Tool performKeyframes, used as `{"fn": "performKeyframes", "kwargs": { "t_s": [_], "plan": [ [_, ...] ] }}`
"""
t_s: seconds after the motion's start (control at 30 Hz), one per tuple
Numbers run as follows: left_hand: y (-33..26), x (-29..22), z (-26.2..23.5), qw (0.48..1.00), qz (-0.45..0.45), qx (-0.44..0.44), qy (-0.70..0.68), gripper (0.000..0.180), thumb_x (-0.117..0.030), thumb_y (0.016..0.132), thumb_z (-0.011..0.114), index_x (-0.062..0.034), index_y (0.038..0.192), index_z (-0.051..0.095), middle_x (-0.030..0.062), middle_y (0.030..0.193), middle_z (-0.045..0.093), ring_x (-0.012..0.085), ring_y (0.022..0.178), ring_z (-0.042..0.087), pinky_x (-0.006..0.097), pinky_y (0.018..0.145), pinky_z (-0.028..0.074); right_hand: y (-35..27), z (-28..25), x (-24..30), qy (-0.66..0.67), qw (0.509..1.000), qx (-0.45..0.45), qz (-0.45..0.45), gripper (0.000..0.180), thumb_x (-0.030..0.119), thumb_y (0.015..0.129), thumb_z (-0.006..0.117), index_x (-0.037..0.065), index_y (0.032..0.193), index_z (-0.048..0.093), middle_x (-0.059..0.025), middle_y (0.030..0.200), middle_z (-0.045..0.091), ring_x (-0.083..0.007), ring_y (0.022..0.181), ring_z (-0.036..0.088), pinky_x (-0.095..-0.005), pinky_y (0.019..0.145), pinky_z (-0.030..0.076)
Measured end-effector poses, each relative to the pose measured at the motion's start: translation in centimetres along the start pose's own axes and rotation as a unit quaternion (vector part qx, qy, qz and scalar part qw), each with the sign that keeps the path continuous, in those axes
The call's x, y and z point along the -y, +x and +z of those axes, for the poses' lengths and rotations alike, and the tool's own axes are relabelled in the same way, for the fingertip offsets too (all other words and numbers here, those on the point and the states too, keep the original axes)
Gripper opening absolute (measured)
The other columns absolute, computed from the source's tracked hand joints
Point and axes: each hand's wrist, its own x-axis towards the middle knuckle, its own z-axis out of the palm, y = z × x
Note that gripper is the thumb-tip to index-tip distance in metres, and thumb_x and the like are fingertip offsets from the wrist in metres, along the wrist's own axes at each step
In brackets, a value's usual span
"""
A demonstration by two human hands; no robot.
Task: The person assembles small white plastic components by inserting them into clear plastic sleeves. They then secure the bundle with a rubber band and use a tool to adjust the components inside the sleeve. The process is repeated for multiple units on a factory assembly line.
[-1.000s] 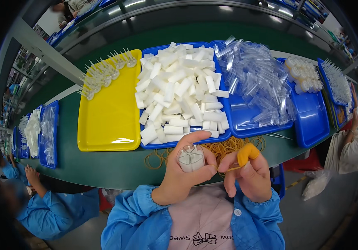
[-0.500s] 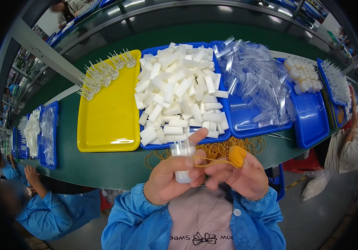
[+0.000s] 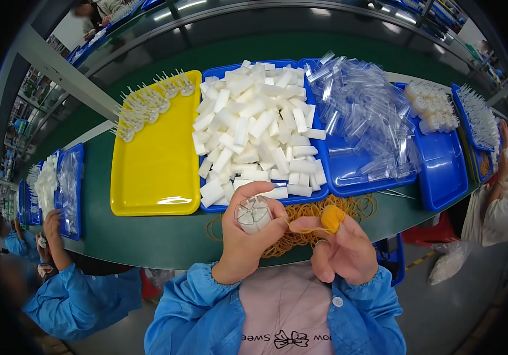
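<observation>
My left hand (image 3: 248, 236) is wrapped round a clear-and-white plastic cylinder (image 3: 253, 214), its round end tilted up and showing wedge-like sections with clear edges. From beside that hand's thumb, a tan rubber band (image 3: 301, 229) stretches across to my right hand (image 3: 348, 251). The right fingers are bent and hold the band's other end; a yellow finger cot (image 3: 332, 219) covers one fingertip. Below and behind both hands lies a pile of rubber bands (image 3: 351, 207) on the green table, partly hidden by the hands.
Beyond my hands stand a yellow tray (image 3: 153, 177) with white stemmed parts (image 3: 147, 106), a blue tray heaped with white foam blocks (image 3: 254, 127), and another with clear plastic sleeves (image 3: 360, 112). More blue trays (image 3: 443, 171) are at right. A co-worker in blue (image 3: 82, 302) sits at left.
My left hand has turned the cylinder from upright so its round end faces up toward me. The right fingers have shifted, with the band still stretched between the hands.
</observation>
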Motion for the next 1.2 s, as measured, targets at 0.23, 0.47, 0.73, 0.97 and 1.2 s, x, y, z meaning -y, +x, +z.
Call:
{"fn": "performKeyframes", "kwargs": {
  "t_s": [0.23,0.47,0.73,0.97,1.2],
  "plan": [
    [0.1,-2.4,-1.4,0.929,-0.240,0.080,-0.271,0.065,0.005,0.070,0.066,-0.0054,0.129,0.041,0.0076,0.083,0.057,0.0112,0.067,0.054,0.024,0.059,0.045,-1.0,-1.3,-0.4,-0.394,0.918,-0.026,0.025,0.027,0.013,0.085,0.064,0.001,0.107,0.053,-0.0017,0.059,0.053,-0.0076,0.051,0.048,-0.0220,0.051,0.039],
    [-1.2,-2.2,-2.7,0.929,-0.166,0.327,0.038,0.079,-0.001,0.069,0.071,-0.0053,0.137,0.031,0.0079,0.089,0.056,0.0154,0.073,0.056,0.028,0.063,0.045,-1.0,-1.6,1.9,-0.101,0.985,0.025,-0.139,0.032,0.031,0.093,0.051,0.000,0.098,0.057,-0.0068,0.074,0.056,-0.0150,0.066,0.055,-0.0286,0.069,0.048],
    [-0.3,-1.6,-0.9,0.900,-0.068,0.245,0.353,0.082,-0.009,0.069,0.074,-0.0083,0.139,0.033,0.0060,0.100,0.058,0.0172,0.094,0.057,0.030,0.081,0.045,1.5,2.3,0.2,-0.706,0.637,0.188,-0.247,0.027,0.020,0.081,0.064,0.003,0.103,0.062,-0.0101,0.089,0.055,-0.0209,0.067,0.058,-0.0298,0.058,0.047],
    [-0.1,-1.3,-3.3,0.962,-0.089,0.255,0.044,0.037,-0.003,0.067,0.074,-0.0069,0.100,0.058,0.0091,0.119,0.047,0.0140,0.078,0.058,0.026,0.072,0.047,-0.5,2.0,1.2,-0.815,0.555,0.038,-0.162,0.019,0.021,0.072,0.072,0.008,0.083,0.066,-0.0039,0.079,0.053,-0.0208,0.070,0.057,-0.0352,0.060,0.045],
    [-0.6,-0.5,-3.7,0.916,-0.155,0.248,-0.275,0.040,-0.001,0.063,0.077,-0.0098,0.098,0.059,0.0110,0.123,0.042,0.0111,0.071,0.054,0.025,0.066,0.046,-1.6,0.0,1.2,-0.402,0.869,0.219,-0.188,0.007,0.012,0.081,0.066,0.005,0.083,0.067,-0.0080,0.078,0.067,-0.0286,0.081,0.065,-0.0517,0.095,0.042]
  ]
}}
